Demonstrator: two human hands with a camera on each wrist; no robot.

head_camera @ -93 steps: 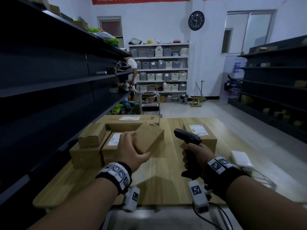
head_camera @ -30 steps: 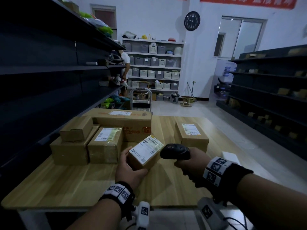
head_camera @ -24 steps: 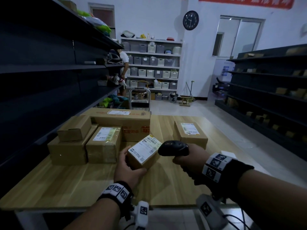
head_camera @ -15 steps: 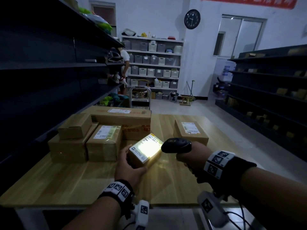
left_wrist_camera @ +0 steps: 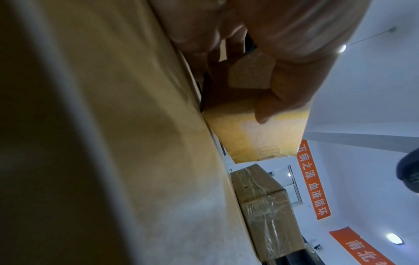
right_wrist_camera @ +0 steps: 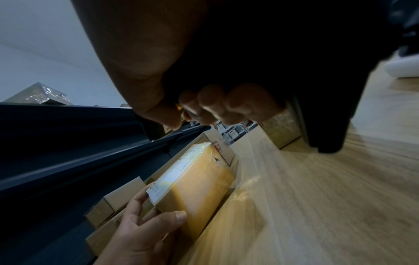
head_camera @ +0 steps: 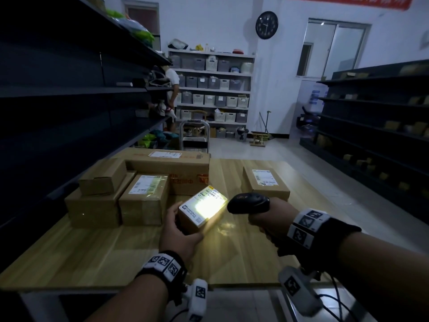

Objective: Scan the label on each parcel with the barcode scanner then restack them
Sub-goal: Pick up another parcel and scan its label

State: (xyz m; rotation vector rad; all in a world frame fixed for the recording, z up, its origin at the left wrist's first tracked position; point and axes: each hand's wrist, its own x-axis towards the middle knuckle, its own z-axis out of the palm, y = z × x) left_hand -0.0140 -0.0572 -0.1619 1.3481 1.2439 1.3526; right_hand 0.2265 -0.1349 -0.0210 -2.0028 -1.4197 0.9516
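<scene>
My left hand [head_camera: 177,231] grips a small cardboard parcel [head_camera: 202,211] tilted on the wooden table [head_camera: 116,259], its white label facing up and lit bright by the scanner's light. My right hand [head_camera: 269,216] holds the black barcode scanner [head_camera: 248,202] just right of the parcel, its head pointing at the label. In the right wrist view the lit parcel [right_wrist_camera: 195,190] sits between the left hand's thumb and fingers [right_wrist_camera: 145,224]. The left wrist view shows the parcel's [left_wrist_camera: 254,129] underside against the table [left_wrist_camera: 113,143]. More labelled parcels stand to the left [head_camera: 144,198] and right [head_camera: 265,182].
A large flat box [head_camera: 167,168] lies behind the left stack of parcels [head_camera: 92,205]. Dark shelving [head_camera: 58,101] runs along the table's left side and another rack [head_camera: 383,124] stands at the right. A person [head_camera: 171,94] stands at the far shelves beside a cart [head_camera: 194,138].
The left hand took the small parcel off the stack, turned its label up and set it down near me. The scanner swung toward it and its light now floods the label.
</scene>
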